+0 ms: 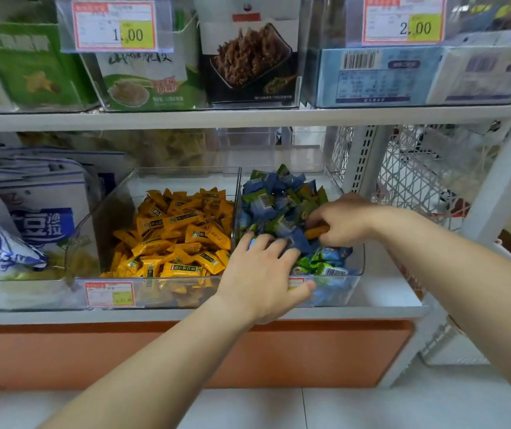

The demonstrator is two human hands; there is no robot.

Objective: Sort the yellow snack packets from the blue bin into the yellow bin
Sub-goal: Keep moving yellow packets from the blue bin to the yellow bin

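Observation:
Two clear bins stand side by side on the lower shelf. The left bin (186, 173) is full of yellow snack packets (179, 239). The right bin (360, 258) holds blue and green packets (274, 193). My right hand (345, 219) is inside the right bin, fingers pinched on one yellow packet (316, 232) that lies among the blue ones. My left hand (262, 274) rests palm down over the front of the right bin, fingers spread on the blue packets, its thumb on the bin's front wall. It holds nothing that I can see.
White and blue bags (31, 218) fill the bin to the left. The upper shelf (248, 117) carries boxed snacks and price tags close above the bins. A white wire mesh panel (418, 174) and shelf post stand to the right. An orange base panel (309, 354) runs below.

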